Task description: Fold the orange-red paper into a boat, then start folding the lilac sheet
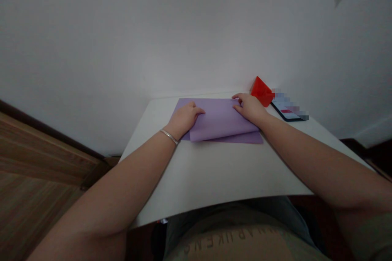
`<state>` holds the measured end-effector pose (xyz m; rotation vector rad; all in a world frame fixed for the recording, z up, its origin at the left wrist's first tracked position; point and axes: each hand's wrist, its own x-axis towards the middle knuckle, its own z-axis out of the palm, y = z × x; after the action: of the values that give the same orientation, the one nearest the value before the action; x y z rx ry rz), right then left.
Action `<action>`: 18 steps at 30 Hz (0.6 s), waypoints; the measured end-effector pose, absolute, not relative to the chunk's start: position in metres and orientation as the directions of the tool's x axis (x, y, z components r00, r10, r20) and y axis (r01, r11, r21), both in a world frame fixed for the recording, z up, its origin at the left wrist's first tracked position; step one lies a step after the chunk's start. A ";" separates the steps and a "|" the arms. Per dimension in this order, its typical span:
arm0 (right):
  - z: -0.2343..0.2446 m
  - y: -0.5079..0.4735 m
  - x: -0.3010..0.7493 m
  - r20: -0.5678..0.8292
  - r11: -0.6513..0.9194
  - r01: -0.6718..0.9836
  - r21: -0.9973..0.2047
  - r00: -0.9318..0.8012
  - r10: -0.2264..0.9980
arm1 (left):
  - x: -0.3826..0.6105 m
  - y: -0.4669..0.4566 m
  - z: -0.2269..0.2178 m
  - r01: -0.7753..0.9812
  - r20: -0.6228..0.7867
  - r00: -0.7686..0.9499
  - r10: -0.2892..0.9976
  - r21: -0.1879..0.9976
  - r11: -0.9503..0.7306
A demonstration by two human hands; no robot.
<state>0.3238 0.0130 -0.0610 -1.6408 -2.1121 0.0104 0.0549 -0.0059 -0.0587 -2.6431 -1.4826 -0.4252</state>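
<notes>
A purple sheet of paper [219, 120] lies on the white table [214, 175], its near part folded over toward the wall. My left hand [184, 117] rests on the sheet's left side, fingers curled and pressing down on the folded flap. My right hand [249, 107] lies on the sheet's right side, fingers stretched flat along the flap's far edge. A silver bracelet [169, 136] circles my left wrist.
A red folded paper piece [262, 91] stands by the wall just beyond my right hand. A phone [288, 111] with a lit screen lies to its right. A white wall rises behind the table; wooden floor shows at left.
</notes>
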 end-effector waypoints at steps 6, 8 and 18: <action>-0.061 0.010 0.321 0.323 0.322 0.929 -0.184 -0.252 0.912 | 0.064 -0.019 -0.048 0.827 0.324 0.561 0.762 -0.166 -0.538; -0.059 0.007 0.319 0.302 0.318 0.936 -0.148 -0.263 0.916 | 0.069 -0.022 -0.046 0.787 0.362 0.615 0.700 -0.238 -0.568; -0.046 -0.002 0.307 0.229 0.589 0.808 0.025 -0.578 0.783 | 0.076 -0.022 -0.053 0.759 0.238 0.649 0.723 -0.151 -0.633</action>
<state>0.3072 -0.0016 -0.0465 -1.3292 -2.6235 -0.1867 0.0755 -0.0219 -0.0530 -2.6319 -1.2032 -0.2265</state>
